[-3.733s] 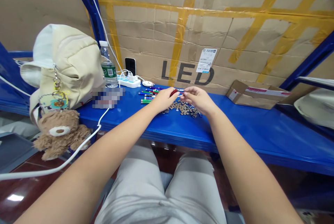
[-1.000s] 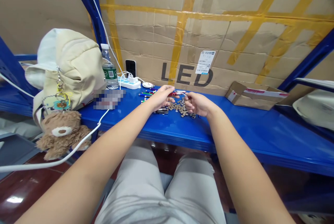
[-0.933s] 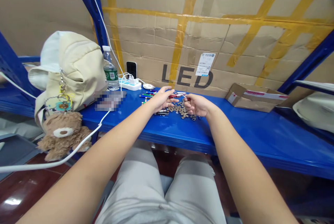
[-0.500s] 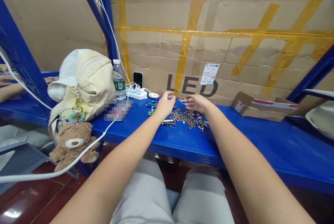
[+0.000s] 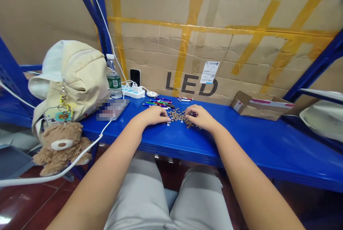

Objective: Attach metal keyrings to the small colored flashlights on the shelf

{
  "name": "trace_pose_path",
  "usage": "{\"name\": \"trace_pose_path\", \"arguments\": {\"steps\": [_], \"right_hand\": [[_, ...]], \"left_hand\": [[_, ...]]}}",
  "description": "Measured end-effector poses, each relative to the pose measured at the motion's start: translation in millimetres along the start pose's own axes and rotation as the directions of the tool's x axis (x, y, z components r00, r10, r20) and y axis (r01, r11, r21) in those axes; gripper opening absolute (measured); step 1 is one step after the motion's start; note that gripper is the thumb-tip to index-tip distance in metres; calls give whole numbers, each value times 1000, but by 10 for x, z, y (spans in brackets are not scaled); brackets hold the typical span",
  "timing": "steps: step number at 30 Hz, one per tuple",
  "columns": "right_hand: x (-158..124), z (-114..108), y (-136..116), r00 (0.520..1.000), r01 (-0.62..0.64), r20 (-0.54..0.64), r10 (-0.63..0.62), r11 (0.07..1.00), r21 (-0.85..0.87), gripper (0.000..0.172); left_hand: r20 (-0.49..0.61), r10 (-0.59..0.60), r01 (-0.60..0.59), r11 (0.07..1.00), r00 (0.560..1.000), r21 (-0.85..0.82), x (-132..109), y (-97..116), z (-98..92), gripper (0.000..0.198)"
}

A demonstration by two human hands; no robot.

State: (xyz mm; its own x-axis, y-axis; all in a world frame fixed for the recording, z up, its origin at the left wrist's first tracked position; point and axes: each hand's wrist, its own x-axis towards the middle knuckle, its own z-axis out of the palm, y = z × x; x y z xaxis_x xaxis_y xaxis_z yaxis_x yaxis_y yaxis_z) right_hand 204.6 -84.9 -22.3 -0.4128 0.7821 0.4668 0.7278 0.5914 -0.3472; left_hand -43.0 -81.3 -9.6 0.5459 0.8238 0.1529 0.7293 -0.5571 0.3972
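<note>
1. Blue desk, long and shiny, with lots of small things near the middle and legs in grey trousers in front.
2. Brown little round bits, lots and lots, in a loose flat pile on the desk, between both grips.
3. Left grip low at the left side of the pile, with bent fingers pointing right. Small silver bits right by the fingertips. Cannot tell if pinched or only touched.
4. Right grip over the right side of the pile, with fingers curled down. Dark red thing at the fingers, mostly hidden. Cannot tell if held or just lying below.
5. Thin pens in blue, green, red and purple, side by side, just behind the left grip.
6. Smaller bunch of red and silver pens, farther back, near the big cardboard with yellow tape and black letters, LED.
7. Over on the left, cream bag, fluffy brown bear, bottle with a green label, and white power strip.
8. Over on the right, small open box, well apart from the pile.
</note>
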Motion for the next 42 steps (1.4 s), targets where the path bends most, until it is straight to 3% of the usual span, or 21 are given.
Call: {"name": "trace_pose_path", "arguments": {"steps": [6,15,21,30,33,38,42], "right_hand": [[11,50,-99,991,12,136,5,993,-121,9],[59,133,-172,992,-37,110,68,963,-268,12],[92,162,8,995,31,96,-15,985,-168,5],[110,175,21,996,26,81,-20,997,-71,5],[97,132,-33,999,30,10,-30,1000,-2,6],[68,63,-164,982,158,-137,-133,968,195,11],[69,73,-250,966,226,-177,-189,949,219,9]], "left_hand": [[0,12,-12,1000,1000,1,-8,8,23,29],[-57,64,-62,997,996,44,48,83,74,30],[-153,176,-166,983,972,73,50,91,95,25],[-207,229,-266,948,951,-174,21,167,134,18],[-213,216,-254,952,953,-168,22,176,144,18],[-227,199,-234,962,953,-139,36,167,153,18],[-229,211,-247,958,950,-143,41,155,157,18]]}}
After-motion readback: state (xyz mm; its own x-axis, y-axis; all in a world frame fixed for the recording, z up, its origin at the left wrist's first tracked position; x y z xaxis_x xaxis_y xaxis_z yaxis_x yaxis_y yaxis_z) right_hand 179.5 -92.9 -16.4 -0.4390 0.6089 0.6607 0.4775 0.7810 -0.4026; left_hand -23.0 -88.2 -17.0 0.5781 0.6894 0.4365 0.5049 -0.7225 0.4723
